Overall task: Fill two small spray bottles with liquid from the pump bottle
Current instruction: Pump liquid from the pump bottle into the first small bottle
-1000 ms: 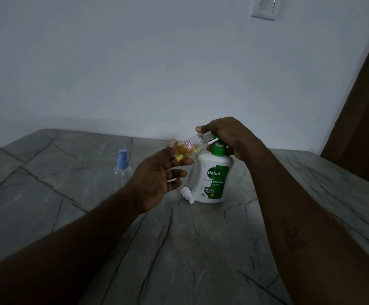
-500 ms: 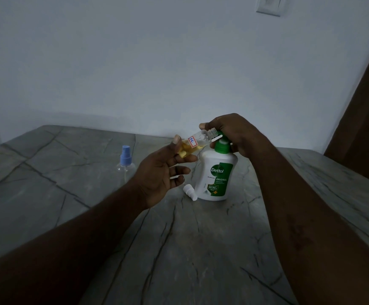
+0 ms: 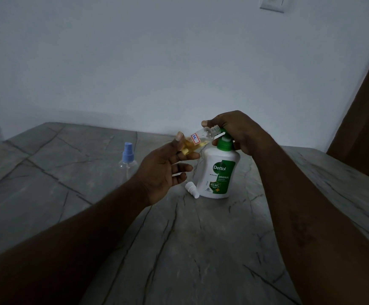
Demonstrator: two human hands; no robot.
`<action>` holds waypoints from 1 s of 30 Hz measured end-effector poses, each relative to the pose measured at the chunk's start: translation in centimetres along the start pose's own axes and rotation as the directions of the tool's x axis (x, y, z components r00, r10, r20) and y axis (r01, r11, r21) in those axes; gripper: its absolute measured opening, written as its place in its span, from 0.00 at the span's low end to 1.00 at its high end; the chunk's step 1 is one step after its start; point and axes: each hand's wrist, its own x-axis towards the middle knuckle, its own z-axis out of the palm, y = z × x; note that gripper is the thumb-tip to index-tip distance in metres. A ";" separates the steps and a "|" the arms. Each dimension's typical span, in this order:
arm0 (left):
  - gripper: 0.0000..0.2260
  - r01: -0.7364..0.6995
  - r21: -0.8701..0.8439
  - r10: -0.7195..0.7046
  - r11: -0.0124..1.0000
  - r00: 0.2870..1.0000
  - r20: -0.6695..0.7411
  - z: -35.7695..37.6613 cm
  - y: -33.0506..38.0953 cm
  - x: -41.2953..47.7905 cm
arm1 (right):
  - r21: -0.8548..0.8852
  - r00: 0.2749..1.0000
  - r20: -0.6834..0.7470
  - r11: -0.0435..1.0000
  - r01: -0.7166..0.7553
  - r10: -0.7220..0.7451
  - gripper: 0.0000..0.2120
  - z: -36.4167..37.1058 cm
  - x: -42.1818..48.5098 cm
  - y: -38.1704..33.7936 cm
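Both arms are bare, left forearm (image 3: 69, 238) and right forearm (image 3: 311, 216) alike; short-trimmed nails on the left hand (image 3: 161, 172), and a blotchy mark (image 3: 300, 232) on that right forearm.

The white plastic pump bottle (image 3: 207, 164) right of centre has a green front label (image 3: 228, 170) reading "Dettol" in white, "ORIGINAL" below it and "99.99%" on a lower badge; the finer print is too small to read. Just left, the tilted small clear plastic bottle (image 3: 205, 134) bears a red-bordered white sticker (image 3: 194, 137) that seems to read "1C" in blue.
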 end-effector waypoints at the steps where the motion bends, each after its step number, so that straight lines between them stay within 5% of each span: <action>1: 0.24 -0.001 0.003 0.001 1.000 1.000 -0.002 0.0 0.0 0.0 | 0.004 1.000 -0.005 1.000 -0.002 0.002 0.07 0.0 0.0 0.0; 30: 0.23 0.000 0.002 0.000 1.000 1.000 0.004 -0.1 0.1 0.0 | -0.001 1.000 -0.008 1.000 -0.017 0.017 0.05 0.1 -0.2 -0.1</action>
